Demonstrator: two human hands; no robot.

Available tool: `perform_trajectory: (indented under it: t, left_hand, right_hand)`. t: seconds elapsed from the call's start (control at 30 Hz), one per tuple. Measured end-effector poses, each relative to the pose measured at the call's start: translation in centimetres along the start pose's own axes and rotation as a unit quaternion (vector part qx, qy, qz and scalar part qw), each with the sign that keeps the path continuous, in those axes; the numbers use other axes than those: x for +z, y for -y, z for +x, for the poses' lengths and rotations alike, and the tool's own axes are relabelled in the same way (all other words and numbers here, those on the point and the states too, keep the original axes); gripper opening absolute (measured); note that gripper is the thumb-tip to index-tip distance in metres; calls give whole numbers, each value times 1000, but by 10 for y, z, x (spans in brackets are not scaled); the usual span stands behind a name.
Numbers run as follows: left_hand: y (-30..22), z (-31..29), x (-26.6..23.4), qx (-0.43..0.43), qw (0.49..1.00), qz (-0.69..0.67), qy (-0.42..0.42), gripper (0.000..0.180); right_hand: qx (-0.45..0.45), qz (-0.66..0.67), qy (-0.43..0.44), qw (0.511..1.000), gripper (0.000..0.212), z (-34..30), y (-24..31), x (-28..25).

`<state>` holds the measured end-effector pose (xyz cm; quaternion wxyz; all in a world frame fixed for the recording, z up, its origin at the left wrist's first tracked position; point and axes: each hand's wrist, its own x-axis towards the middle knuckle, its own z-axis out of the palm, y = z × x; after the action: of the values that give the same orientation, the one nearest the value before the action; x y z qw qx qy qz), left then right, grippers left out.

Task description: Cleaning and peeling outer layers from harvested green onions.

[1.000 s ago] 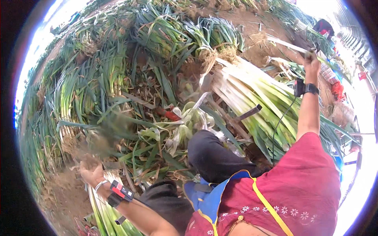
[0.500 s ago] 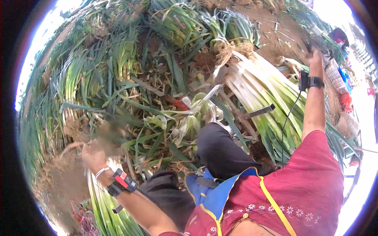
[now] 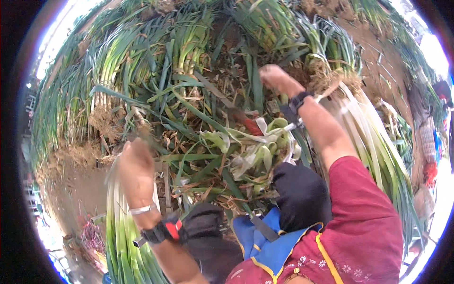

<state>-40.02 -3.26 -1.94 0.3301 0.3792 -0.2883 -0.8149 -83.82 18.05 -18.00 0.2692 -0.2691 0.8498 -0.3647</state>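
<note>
My left hand [image 3: 136, 163] is smeared by motion over the upper end of a bundle of leeks [image 3: 125, 227] at the lower left. Just past its fingertips a loose leek [image 3: 141, 122] lies with its roots toward me; whether the fingers touch it I cannot tell. My right hand [image 3: 280, 79] is over the green leaves at the upper middle, its fingers curled under and blurred, so any hold is hidden. To the right of that forearm lies a bundle of white-stalked leeks [image 3: 366, 125], roots away from me.
Unpeeled leeks [image 3: 118, 61] lie in heaps across the far side and left. Stripped leaves [image 3: 260, 156] pile up before my knees. A red object [image 3: 253, 126] lies among them, partly hidden. Purple strings [image 3: 94, 236] lie on the soil at the lower left.
My right hand has swung from the far right, beyond the white-stalked bundle, to the upper middle. My left hand has moved slightly right and up. The whole view has shifted.
</note>
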Motion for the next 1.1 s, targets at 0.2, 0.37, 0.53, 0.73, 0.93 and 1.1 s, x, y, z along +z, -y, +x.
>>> perform_trajectory:
  t: [0.2,0.37,0.53,0.73,0.93,1.1]
  left_hand:
    - [-6,-64,-6,-41,998,-38,32,33]
    - [10,-62,12,-32,998,13,55,34]
    - [13,-60,19,-67,997,17,33,33]
    - [15,-56,18,-63,997,8,36,32]
    - [15,-70,15,-65,997,22,26,31]
    - [22,-67,31,-52,998,15,-15,28]
  right_hand:
    - [4,-345,-4,938,19,46,-147,87]
    - [119,-159,-82,977,25,55,-232,113]
    - [159,-52,-5,986,34,54,-199,159]
    - [153,251,88,952,48,27,-155,138]
    - [136,360,58,921,55,18,-127,159]
    - [117,374,69,917,51,18,-85,138]
